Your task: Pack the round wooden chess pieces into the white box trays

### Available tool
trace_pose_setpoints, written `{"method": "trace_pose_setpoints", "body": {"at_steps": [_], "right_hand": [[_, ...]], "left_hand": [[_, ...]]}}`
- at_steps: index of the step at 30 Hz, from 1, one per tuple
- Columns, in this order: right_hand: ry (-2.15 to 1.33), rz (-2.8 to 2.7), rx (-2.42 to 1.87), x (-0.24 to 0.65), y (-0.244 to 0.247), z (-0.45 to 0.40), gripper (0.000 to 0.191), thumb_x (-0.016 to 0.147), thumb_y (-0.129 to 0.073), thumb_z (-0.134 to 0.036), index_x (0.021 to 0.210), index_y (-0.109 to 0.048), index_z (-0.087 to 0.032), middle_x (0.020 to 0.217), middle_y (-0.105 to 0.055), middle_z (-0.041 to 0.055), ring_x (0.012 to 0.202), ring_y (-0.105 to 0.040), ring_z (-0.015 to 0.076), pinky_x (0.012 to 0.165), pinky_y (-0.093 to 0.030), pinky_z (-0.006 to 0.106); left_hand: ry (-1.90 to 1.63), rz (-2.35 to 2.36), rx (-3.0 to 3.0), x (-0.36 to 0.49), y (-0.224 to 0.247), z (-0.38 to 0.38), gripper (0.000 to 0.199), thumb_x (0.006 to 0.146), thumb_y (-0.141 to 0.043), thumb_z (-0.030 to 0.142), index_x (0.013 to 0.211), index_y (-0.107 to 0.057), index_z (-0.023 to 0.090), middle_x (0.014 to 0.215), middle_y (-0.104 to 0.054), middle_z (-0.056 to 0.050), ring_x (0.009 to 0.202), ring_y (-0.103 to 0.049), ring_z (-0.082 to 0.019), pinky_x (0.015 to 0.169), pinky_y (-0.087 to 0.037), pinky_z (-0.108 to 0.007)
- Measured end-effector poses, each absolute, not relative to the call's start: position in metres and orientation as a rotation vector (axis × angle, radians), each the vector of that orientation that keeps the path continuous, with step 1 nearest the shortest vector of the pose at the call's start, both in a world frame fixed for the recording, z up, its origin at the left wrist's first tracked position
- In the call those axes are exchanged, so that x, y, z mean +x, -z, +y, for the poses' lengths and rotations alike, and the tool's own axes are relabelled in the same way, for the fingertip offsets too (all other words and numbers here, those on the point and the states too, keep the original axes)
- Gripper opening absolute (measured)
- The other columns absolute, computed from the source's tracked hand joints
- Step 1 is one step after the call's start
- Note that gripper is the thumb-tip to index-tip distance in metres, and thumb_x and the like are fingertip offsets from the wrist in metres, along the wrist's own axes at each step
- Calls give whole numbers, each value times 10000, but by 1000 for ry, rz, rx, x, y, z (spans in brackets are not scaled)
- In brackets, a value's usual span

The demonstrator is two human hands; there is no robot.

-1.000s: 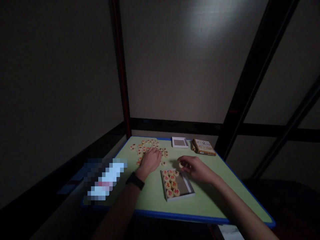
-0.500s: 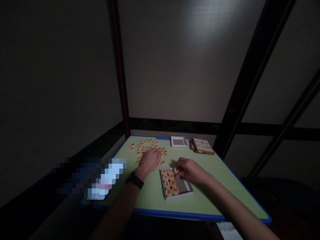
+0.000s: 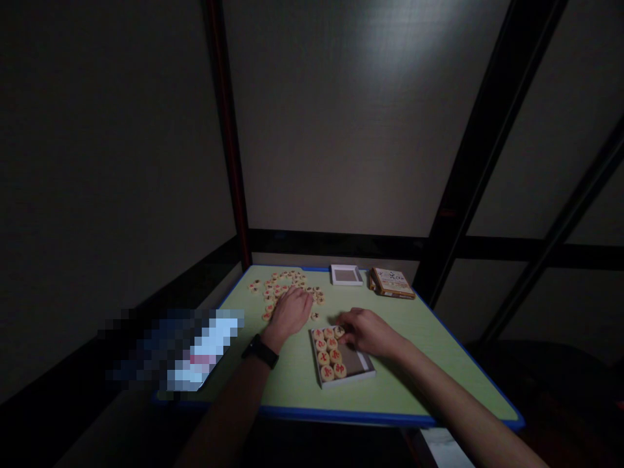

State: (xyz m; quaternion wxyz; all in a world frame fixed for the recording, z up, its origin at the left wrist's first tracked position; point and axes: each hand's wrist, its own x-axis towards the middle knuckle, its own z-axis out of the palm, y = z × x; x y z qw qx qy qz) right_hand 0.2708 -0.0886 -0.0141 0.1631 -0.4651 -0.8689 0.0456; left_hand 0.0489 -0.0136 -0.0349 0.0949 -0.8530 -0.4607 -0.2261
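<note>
A right hand (image 3: 366, 329) pinched a black-marked disc (image 3: 339, 332), seemingly light, hard and best gripped by its rim, in a tray (image 3: 351, 357) at lower center; the left hand's (image 3: 292, 309) grip was hidden.

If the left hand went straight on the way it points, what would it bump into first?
The left hand would probably meet the pale, round, dark-marked game pieces just ahead of it first, though depth there is hard to judge.

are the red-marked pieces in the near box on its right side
No, the near box has its red-marked pieces along the left side, bare floor beside them.
</note>
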Motion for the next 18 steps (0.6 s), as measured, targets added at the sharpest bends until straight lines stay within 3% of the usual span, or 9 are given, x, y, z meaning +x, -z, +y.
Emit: {"method": "trace_pose_setpoints", "body": {"at_steps": [7, 18], "right_hand": [[-127, -2484, -1337, 268, 13, -92, 285, 753, -679, -128, 1032, -682, -186, 754, -685, 24, 741, -598, 182, 662, -399, 255], [-204, -2432, -1346, 270, 8, -94, 346, 749, -666, -120, 1089, -677, -184, 792, -715, 28, 753, -620, 183, 670, -421, 258]], "left_hand": [[671, -1386, -2549, 50, 33, -16, 434, 1011, -282, 243, 877, -686, 159, 936, -701, -98, 967, -607, -218, 1033, -404, -394], [670, -1406, -2551, 50, 35, -15, 414, 1013, -306, 249, 910, -696, 158, 992, -708, -100, 1009, -609, -218, 1028, -414, -386]]}}
